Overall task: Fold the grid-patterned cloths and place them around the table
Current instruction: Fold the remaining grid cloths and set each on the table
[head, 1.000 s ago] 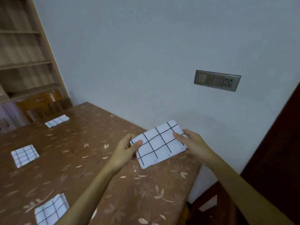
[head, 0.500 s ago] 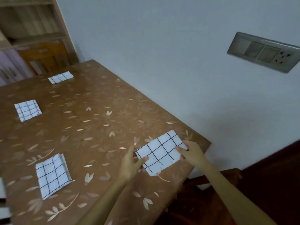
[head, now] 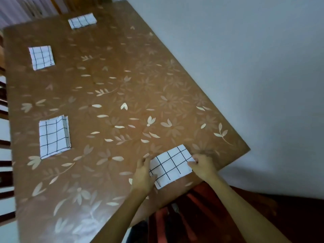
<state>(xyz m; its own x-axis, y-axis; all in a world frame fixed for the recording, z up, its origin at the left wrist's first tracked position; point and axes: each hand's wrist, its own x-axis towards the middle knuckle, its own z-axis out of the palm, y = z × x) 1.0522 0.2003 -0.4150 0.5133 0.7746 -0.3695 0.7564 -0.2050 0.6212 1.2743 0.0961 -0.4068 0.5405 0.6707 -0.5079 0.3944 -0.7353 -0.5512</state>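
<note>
On the table, left hand and right hand pinch the cloth.

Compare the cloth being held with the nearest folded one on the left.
The held cloth is gripped by the left hand and right hand; the left cloth lies untouched. The held cloth looks oblong; the left cloth looks squarer. Both are white with black grids.

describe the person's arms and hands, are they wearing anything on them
No sleeves, cuffs or gloves show. The left forearm and right forearm are bare to the frame's edge. The left hand and right hand carry no visible watch, bracelet or ring, though slight blur could hide something small.
</note>
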